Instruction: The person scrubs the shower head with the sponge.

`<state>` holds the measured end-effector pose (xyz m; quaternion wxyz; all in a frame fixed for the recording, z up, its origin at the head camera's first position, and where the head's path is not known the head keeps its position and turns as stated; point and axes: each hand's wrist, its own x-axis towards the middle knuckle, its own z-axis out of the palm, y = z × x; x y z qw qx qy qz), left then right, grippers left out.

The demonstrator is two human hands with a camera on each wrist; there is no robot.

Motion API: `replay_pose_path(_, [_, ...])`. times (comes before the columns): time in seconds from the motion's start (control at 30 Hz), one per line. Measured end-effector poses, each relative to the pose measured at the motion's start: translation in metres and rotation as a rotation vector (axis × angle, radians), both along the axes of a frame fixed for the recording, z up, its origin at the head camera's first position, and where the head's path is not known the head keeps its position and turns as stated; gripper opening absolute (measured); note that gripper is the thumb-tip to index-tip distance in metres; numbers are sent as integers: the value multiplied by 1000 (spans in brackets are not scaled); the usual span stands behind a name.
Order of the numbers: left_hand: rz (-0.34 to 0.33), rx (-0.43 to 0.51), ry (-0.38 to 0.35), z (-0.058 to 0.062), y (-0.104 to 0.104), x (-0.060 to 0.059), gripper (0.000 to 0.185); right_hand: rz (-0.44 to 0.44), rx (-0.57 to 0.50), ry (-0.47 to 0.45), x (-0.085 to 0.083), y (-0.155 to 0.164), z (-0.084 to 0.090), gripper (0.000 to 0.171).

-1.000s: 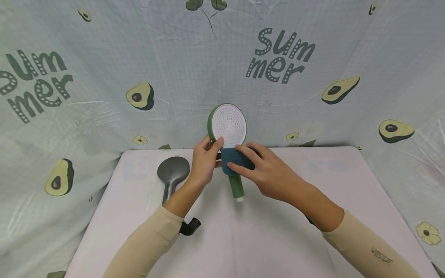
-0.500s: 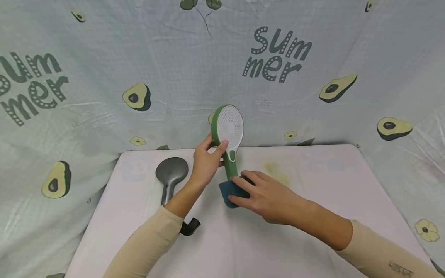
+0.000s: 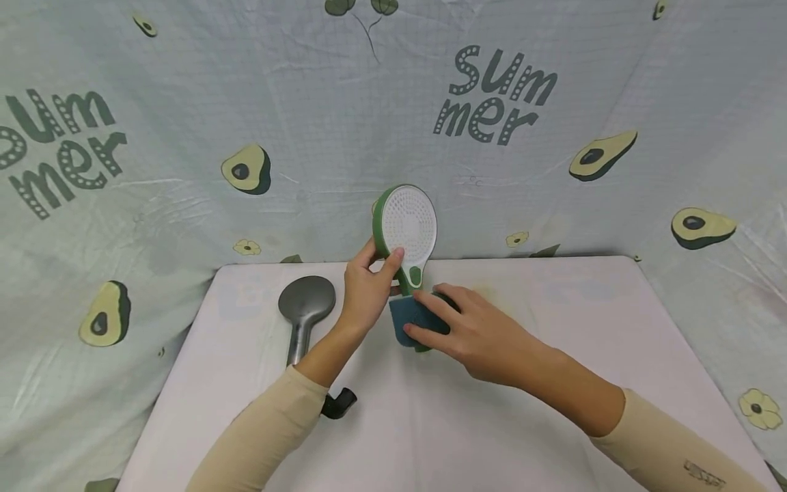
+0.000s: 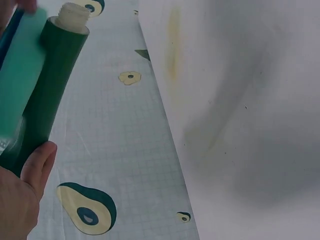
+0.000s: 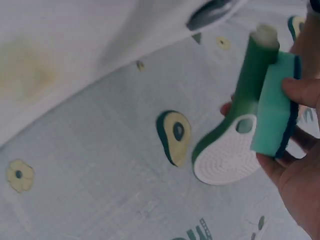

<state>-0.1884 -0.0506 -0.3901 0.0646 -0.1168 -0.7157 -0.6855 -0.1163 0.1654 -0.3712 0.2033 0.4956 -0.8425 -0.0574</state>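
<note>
Centrally, one green hand shower with white perforated face, held up at the middle of the head view, its disc seen against the patterned cloth. Long axis: near upright, disc uppermost, handle running down and slightly to the right; face turned to the camera. In the right wrist view, the pale threaded end points to the upper edge, disc toward lower centre

Left hand: grasping the shower about its neck, thumb in front near the lower rim of the face

Right hand: gripping one sponge, blue on one side, green on the other, laid along the green handle and covering much of it in the head view

Also, one grey shower head, left of centre, lying on the white table, disc toward the top of the frame, handle passing behind the left forearm; one black elbow piece below, partly hidden by the sleeve
</note>
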Motion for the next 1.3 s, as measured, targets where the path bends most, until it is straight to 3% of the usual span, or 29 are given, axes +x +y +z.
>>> replay_pose_path(0.17, [17,50,-22,0,-3,-2,33,110,-56,-60,11,8,-17,69])
replay_pose_path(0.33, [10,87,-48,3,-4,0,34,113,-166,-119,12,14,-22,66])
replay_pose_path(0.47, [6,129,-66,5,-4,1,36,98,-281,-172,3,14,-21,49])
replay_pose_path(0.6, [-27,149,-61,6,-3,4,35,48,-396,-215,-13,14,-18,46])
replay_pose_path(0.8, [-122,232,-22,8,1,9,36,-42,-565,-129,-35,15,-11,40])
replay_pose_path(0.93, [-130,318,-13,9,4,9,36,-48,-631,-118,-39,14,-7,42])
replay_pose_path(1.03, [-96,349,4,9,4,9,34,-37,-632,-217,-36,14,-8,45])
replay_pose_path(1.3, [42,406,46,11,1,5,30,26,-647,-686,-9,24,-25,61])
